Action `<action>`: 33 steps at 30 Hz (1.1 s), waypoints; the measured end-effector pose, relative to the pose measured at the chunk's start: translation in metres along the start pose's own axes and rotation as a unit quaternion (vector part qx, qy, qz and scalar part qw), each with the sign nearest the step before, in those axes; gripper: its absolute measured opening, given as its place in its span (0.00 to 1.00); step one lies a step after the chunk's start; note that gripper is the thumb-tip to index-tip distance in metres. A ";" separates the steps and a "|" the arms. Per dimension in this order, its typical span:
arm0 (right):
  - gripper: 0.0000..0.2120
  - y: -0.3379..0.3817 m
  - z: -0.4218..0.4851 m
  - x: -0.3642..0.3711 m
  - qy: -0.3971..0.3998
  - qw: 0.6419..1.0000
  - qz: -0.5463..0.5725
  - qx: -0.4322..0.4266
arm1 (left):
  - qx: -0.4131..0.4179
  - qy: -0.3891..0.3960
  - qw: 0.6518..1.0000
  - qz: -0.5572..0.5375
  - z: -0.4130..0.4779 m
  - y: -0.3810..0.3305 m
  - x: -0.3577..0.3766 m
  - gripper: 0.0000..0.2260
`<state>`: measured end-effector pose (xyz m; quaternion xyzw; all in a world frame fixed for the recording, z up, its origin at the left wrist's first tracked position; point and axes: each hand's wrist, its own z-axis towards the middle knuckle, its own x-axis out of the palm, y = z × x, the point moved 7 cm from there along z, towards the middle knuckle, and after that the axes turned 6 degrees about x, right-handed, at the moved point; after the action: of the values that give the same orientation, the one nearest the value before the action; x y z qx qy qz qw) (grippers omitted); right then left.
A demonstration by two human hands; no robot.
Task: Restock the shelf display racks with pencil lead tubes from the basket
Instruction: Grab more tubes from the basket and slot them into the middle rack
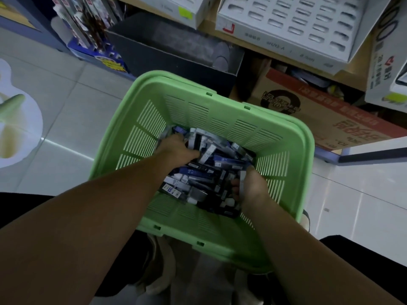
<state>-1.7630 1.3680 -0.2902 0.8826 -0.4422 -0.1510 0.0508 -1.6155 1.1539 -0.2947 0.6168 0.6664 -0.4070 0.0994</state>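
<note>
A green slotted plastic basket (284, 150) sits on the floor below me, its bottom covered with a heap of pencil lead tubes (204, 172) in black, blue and white packs. Both my hands are down inside it. My left hand (176, 148) lies on the far left of the heap, fingers curled around several tubes. My right hand (253, 186) is at the heap's right edge, fingers closed on a few tubes. A white display rack (293, 20) with rows of empty slots stands on the shelf at the top right.
A dark open box (176, 47) stands behind the basket. A red-printed cardboard carton (326, 113) lies under the shelf at right. A rack of packaged goods (88, 23) is at top left. More white boxes (385, 62) fill the right shelf. Pale floor tiles surround the basket.
</note>
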 end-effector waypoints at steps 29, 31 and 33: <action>0.09 -0.009 -0.006 0.054 0.027 0.750 -0.591 -0.295 | -0.081 0.133 0.983 -0.098 -0.055 0.043 0.004 0.31; 0.10 -0.010 -0.004 0.053 0.042 0.781 -0.558 -0.277 | -0.085 0.143 0.981 -0.101 -0.058 0.046 -0.002 0.19; 0.12 -0.014 -0.003 0.058 0.059 0.787 -0.555 -0.264 | -0.089 0.142 0.981 -0.099 -0.062 0.047 -0.009 0.12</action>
<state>-1.7191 1.3303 -0.3029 0.9354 0.1846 -0.2117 0.2150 -1.5484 1.1842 -0.2681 0.5882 0.7648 -0.2625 0.0172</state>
